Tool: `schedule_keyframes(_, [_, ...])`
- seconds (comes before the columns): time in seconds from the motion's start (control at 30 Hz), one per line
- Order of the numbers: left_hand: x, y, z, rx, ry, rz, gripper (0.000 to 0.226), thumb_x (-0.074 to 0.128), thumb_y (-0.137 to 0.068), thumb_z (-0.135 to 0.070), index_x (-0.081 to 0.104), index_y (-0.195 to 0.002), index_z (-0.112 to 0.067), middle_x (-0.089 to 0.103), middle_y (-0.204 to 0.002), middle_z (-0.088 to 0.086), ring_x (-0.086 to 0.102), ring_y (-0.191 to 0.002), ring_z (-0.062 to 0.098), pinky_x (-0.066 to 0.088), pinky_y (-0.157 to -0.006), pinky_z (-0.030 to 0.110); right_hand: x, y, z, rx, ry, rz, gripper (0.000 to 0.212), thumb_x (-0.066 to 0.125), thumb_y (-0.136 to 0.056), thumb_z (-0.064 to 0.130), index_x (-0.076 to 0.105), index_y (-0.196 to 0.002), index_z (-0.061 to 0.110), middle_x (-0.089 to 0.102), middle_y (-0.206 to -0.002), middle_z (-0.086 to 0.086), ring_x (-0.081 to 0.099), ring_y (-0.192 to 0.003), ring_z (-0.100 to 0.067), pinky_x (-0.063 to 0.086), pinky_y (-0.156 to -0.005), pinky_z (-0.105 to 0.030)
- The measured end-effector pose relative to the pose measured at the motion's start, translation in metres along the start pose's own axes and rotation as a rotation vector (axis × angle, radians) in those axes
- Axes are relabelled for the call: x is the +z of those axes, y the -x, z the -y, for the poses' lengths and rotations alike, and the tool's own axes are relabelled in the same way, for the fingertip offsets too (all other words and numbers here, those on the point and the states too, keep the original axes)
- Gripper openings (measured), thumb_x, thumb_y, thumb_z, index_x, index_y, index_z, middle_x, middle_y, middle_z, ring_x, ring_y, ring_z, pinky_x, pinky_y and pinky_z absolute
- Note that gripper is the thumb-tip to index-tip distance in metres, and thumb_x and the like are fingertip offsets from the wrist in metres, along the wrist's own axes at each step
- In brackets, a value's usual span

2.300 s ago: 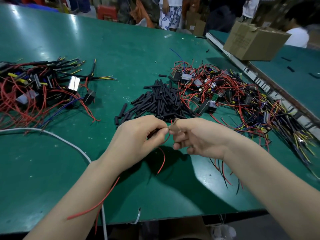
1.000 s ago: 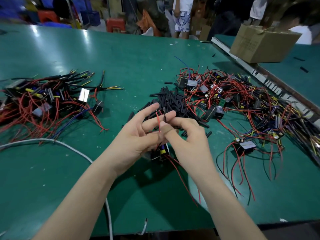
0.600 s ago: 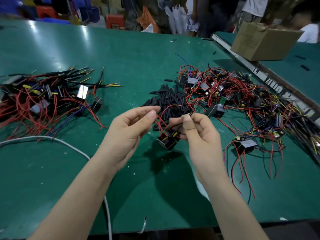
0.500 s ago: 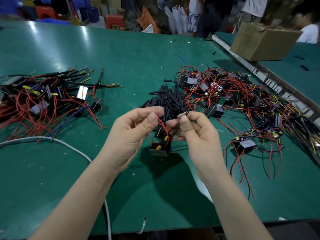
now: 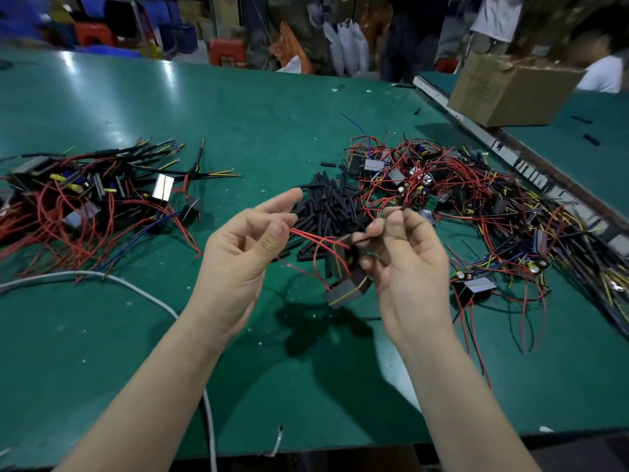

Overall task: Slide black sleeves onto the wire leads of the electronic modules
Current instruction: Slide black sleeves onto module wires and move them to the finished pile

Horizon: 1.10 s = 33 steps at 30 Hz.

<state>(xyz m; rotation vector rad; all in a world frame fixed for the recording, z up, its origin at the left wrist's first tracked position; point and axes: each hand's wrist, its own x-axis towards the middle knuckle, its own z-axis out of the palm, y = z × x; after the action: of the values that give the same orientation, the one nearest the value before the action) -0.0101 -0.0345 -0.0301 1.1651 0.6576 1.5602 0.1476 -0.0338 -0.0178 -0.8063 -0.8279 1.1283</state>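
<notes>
My left hand [image 5: 245, 247] pinches the ends of two red wire leads [image 5: 316, 238] between thumb and middle finger, with the index finger straight. My right hand [image 5: 405, 257] holds the dark module [image 5: 347, 289] and a black sleeve [image 5: 391, 210] between thumb and fingers; the module hangs below the fingers, above the green table [image 5: 238, 352]. Behind the hands lies a heap of loose black sleeves [image 5: 326, 207]. A tangle of modules with red leads [image 5: 459, 199] spreads at the right. Another pile of modules with sleeved leads [image 5: 85, 199] lies at the left.
A white cable [image 5: 102, 277] curves across the table's near left side. One separate module [image 5: 474, 287] lies right of my right hand. A cardboard box [image 5: 510, 90] stands on the neighbouring table at the back right. People and crates stand beyond the far edge.
My hands have drawn apart. The left hand now pinches the red lead ends and stretches them leftward, while the module has swung lower under my right hand.
</notes>
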Motion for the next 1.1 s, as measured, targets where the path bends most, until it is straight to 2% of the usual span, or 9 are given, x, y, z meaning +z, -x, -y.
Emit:
schedule_keyframes(0.07, [-0.001,-0.001,0.002,-0.005,0.072,-0.018,0.015,0.075,-0.065,-0.039,0.071,-0.070,-0.025,0.070,-0.108,-0.003,0.059,-0.116,0.021,0.046,-0.100,0.034,-0.001,-0.002,0.004,-0.029,-0.022,-0.069,0.012,0.045,-0.100,0.015,0.050,-0.089,0.017,0.064,-0.067,0.009,0.064,-0.064,-0.008,0.042,-0.052,-0.016])
schedule_keyframes(0.23, [0.001,-0.004,0.006,-0.108,0.083,-0.134,0.012,0.062,-0.075,-0.034,0.071,-0.069,-0.029,0.069,-0.070,-0.006,0.069,-0.073,0.007,0.053,-0.064,0.017,0.002,-0.002,0.008,-0.108,0.008,-0.045,0.008,0.051,-0.096,0.015,0.056,-0.091,0.018,0.067,-0.077,0.007,0.065,-0.072,-0.010,0.047,-0.056,-0.018])
schedule_keyframes(0.37, [0.009,-0.006,0.008,-0.134,0.021,-0.138,0.013,0.054,-0.082,-0.032,0.065,-0.080,-0.025,0.067,-0.069,-0.006,0.069,-0.071,0.008,0.053,-0.064,0.017,0.004,-0.001,0.007,-0.106,0.111,0.011,0.004,0.056,-0.091,0.015,0.060,-0.089,0.015,0.064,-0.079,-0.002,0.065,-0.073,-0.009,0.050,-0.057,-0.019])
schedule_keyframes(0.47, [0.017,-0.006,0.007,-0.106,-0.050,-0.089,0.018,0.062,-0.075,-0.031,0.057,-0.091,-0.024,0.063,-0.072,-0.013,0.066,-0.072,0.006,0.050,-0.064,0.015,0.005,0.001,0.006,-0.104,0.171,0.041,0.005,0.058,-0.091,0.013,0.062,-0.089,0.015,0.064,-0.080,-0.003,0.065,-0.073,-0.008,0.051,-0.060,-0.018])
schedule_keyframes(0.63, [0.028,-0.007,-0.002,-0.099,-0.130,-0.025,0.024,0.064,-0.075,-0.025,0.056,-0.098,-0.021,0.066,-0.071,-0.007,0.060,-0.061,0.007,0.041,-0.051,0.014,0.006,0.002,0.010,-0.127,0.234,0.000,0.005,0.059,-0.091,0.016,0.064,-0.091,0.019,0.065,-0.076,0.009,0.058,-0.070,0.000,0.047,-0.062,-0.014])
schedule_keyframes(0.73, [0.027,-0.010,-0.012,-0.180,0.035,-0.093,0.002,0.056,-0.088,-0.020,0.057,-0.090,-0.021,0.067,-0.069,-0.005,0.052,-0.052,0.004,0.038,-0.047,0.012,0.003,-0.002,0.015,-0.053,0.118,-0.123,0.010,0.053,-0.096,0.015,0.056,-0.088,0.019,0.060,-0.069,0.011,0.058,-0.061,-0.005,0.045,-0.053,-0.016])
schedule_keyframes(0.83, [0.024,-0.008,-0.015,-0.182,0.076,-0.124,0.016,0.045,-0.097,-0.016,0.057,-0.087,-0.018,0.064,-0.067,-0.005,0.042,-0.048,0.003,0.028,-0.041,0.013,-0.003,-0.005,0.017,0.079,-0.074,-0.205,0.014,0.047,-0.100,0.014,0.048,-0.086,0.016,0.057,-0.063,0.008,0.063,-0.059,-0.010,0.046,-0.050,-0.017])
schedule_keyframes(1.0, [0.034,-0.002,-0.016,-0.293,0.139,-0.067,0.015,0.051,-0.087,-0.030,0.054,-0.075,-0.021,0.042,-0.053,-0.007,0.038,-0.049,0.007,0.033,-0.052,0.020,-0.001,-0.004,0.015,0.200,-0.220,-0.210,0.017,0.043,-0.101,0.008,0.047,-0.086,0.014,0.054,-0.068,0.003,0.068,-0.060,-0.014,0.045,-0.046,-0.016])
schedule_keyframes(1.1, [0.035,-0.001,-0.014,-0.429,0.222,-0.009,0.045,0.048,-0.072,-0.059,0.052,-0.085,-0.017,0.028,-0.049,-0.008,0.023,-0.044,0.010,0.025,-0.044,0.021,0.002,-0.003,0.014,0.222,-0.220,-0.162,0.014,0.041,-0.101,0.006,0.048,-0.090,0.013,0.055,-0.074,-0.001,0.064,-0.054,-0.012,0.040,-0.042,-0.015])
